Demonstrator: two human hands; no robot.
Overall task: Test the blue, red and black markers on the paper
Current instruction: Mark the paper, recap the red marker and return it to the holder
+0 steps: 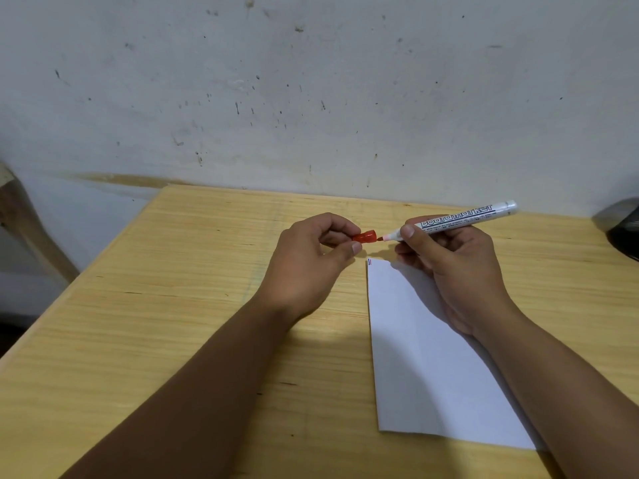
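Observation:
My right hand grips a white board marker with a red tip, held nearly level above the table and pointing left. My left hand pinches its red cap between thumb and fingers. The cap's open end faces the tip, with a small gap between them. A white sheet of paper lies on the wooden table under my right wrist. Short blue and red strokes mark its top left corner. No blue or black marker is in view.
The wooden table ends at a stained white wall just behind my hands. A dark object sits at the far right edge. A wooden piece leans beyond the table's left side.

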